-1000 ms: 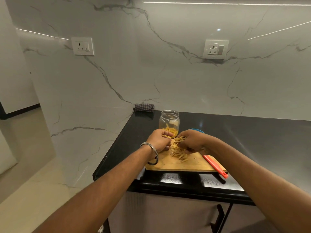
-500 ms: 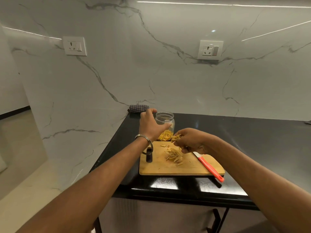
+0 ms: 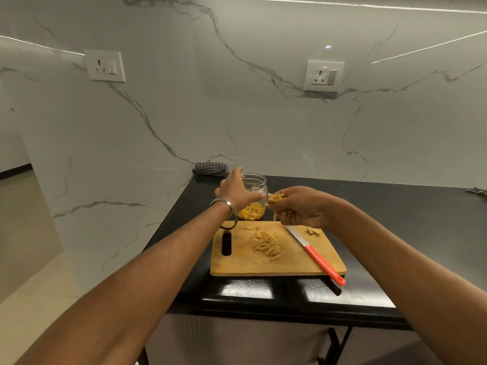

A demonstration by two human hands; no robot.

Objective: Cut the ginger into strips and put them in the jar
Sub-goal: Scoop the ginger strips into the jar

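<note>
Transfer step: left hand [image 3: 234, 189] grips the jar [image 3: 254, 196], right hand [image 3: 297, 206] pinches ginger strips [image 3: 274, 198] beside its mouth; next, drop them inside.

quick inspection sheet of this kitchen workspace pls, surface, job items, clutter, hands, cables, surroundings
surface: black countertop, glossy, with a wooden cutting board near its front edge
job's things: open glass jar behind the board, partly filled with ginger strips; pile of ginger strips on the board; red-handled knife lying on the board, handle past the front edge
clutter: checked cloth against the wall; a few scraps on the board
hands: left hand grips the jar; right hand holds a bunch of strips beside the jar mouth
cables: nothing seen
surroundings: marble wall with two sockets
</note>
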